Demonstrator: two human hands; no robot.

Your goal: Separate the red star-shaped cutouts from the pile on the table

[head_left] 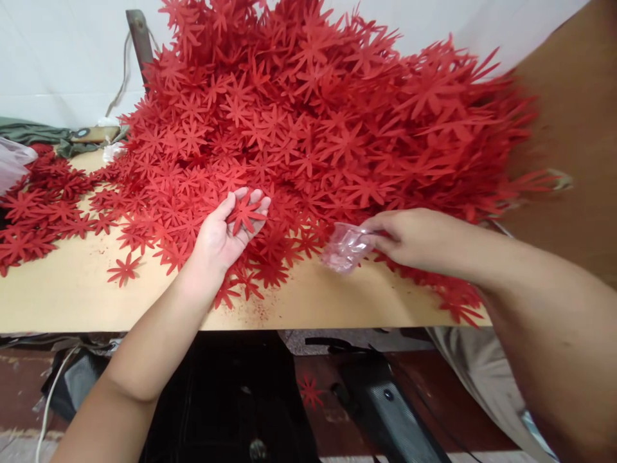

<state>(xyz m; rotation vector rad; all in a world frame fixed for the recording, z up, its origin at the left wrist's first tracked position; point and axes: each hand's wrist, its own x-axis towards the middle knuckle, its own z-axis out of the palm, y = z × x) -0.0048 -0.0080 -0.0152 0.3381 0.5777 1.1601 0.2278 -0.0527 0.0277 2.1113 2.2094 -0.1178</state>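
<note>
A large heap of red flower-shaped cutouts covers the back of the pale wooden table. At the heap's front, my left hand is turned palm up with its fingers curled around a red cutout lying in it. My right hand pinches a small clear plastic bag by its right side, just above the table. What the bag contains, if anything, cannot be made out. A single cutout lies apart on the table at the left.
A smaller pile of red cutouts is at the far left beside a translucent bag. A brown board stands at the right. Below the table edge are black items and a cutout.
</note>
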